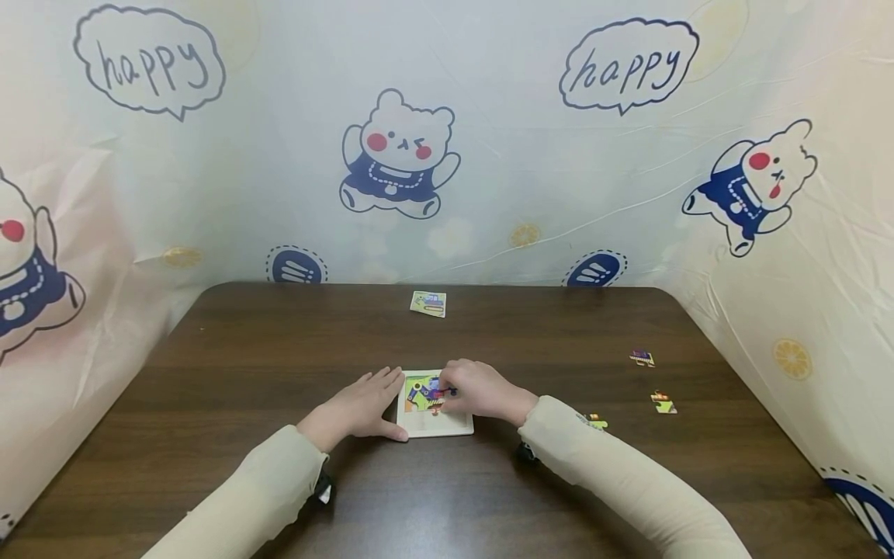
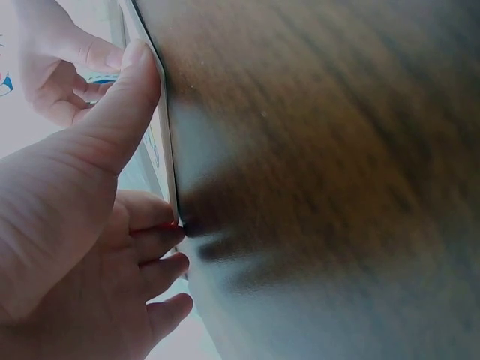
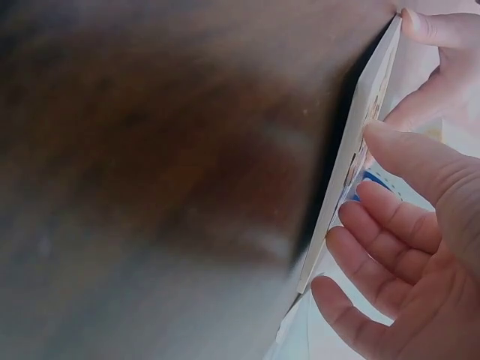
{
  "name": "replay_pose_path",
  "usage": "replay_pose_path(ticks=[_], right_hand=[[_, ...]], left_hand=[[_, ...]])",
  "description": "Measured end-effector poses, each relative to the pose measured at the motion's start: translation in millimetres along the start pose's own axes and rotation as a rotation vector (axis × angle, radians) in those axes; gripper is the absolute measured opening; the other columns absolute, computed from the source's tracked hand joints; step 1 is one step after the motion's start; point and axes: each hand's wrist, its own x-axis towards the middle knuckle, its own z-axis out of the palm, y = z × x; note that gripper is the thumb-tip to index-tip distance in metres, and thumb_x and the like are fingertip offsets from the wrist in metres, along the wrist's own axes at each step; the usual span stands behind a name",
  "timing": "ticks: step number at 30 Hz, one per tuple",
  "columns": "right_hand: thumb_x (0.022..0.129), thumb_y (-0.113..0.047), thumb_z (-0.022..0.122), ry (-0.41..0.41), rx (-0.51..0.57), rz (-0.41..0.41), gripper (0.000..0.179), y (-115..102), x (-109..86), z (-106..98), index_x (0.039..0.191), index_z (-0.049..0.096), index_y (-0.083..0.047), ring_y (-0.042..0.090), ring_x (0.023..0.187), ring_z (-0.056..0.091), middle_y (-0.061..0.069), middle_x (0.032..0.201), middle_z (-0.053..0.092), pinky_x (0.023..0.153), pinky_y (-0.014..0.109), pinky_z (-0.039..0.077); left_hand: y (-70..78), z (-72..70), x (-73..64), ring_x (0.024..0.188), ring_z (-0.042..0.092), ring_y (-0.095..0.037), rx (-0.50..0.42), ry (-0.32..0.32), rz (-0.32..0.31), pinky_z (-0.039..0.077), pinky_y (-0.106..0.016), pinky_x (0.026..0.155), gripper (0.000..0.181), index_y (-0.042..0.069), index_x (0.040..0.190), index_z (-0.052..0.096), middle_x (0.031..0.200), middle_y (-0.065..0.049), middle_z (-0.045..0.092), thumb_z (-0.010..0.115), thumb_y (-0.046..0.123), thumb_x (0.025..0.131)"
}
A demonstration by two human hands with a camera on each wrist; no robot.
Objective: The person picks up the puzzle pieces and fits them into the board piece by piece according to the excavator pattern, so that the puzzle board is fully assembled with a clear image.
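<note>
**Left grip apart at the tray; right grip bent over the puzzle**

Your left hand (image 1: 359, 407) lies with the grip apart: fingers extended at the far left corner of the tray (image 1: 422, 425), thumb touching its near left corner. Your right hand (image 1: 482, 390) is over the tray's right part, fingers bent, a gap visible between thumb and index fingertip in the right wrist view. Whether that grip pinches a piece cannot be told from these views. The puzzle (image 1: 420, 394) sits inside the tray, in the middle of the tabletop (image 1: 531, 334), its right side partly covered by your right hand. Two loose pieces (image 1: 663, 404) lie well to the right; a third (image 1: 597, 422) shows just beside your right sleeve (image 1: 628, 466). A card (image 1: 428, 303) lies near the far edge.
</note>
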Motion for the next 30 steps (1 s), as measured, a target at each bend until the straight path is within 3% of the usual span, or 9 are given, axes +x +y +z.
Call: replay_pose_path(ticks=[11,22,30], right_hand=[[0.08,-0.022,0.073,0.011,-0.048,-0.124,0.018,-1.5,-1.6,-2.1,0.097,0.073,-0.016,0.009,0.079,0.052,-0.004,0.09,0.061,0.067,0.023,0.044],[0.08,-0.021,0.073,0.008,-0.055,-0.109,0.019,-3.5,-1.9,-2.5,0.097,0.074,-0.015,0.01,0.08,0.052,-0.004,0.09,0.061,0.067,0.023,0.044],[0.083,-0.018,0.068,-0.022,0.04,-0.096,0.023,1.3,-9.2,-5.9,0.106,0.071,-0.014,0.011,0.082,0.051,-0.002,0.097,0.06,0.07,0.024,0.044]], left_hand=[[-0.6,0.3,-0.4,0.134,0.02,-0.035,0.007,-0.005,0.003,0.019,-0.047,0.107,0.095,-0.007,0.14,0.029,0.146,-0.021,0.024,0.066,0.054,0.076],[-0.3,1.1,0.9,0.134,0.02,-0.034,0.019,-0.003,0.0,0.019,-0.047,0.107,0.096,-0.007,0.14,0.03,0.146,-0.02,0.024,0.066,0.055,0.076],[0.3,1.0,1.4,0.134,0.02,-0.034,0.007,-0.002,-0.009,0.019,-0.047,0.107,0.095,-0.007,0.139,0.031,0.146,-0.019,0.026,0.067,0.055,0.075]])
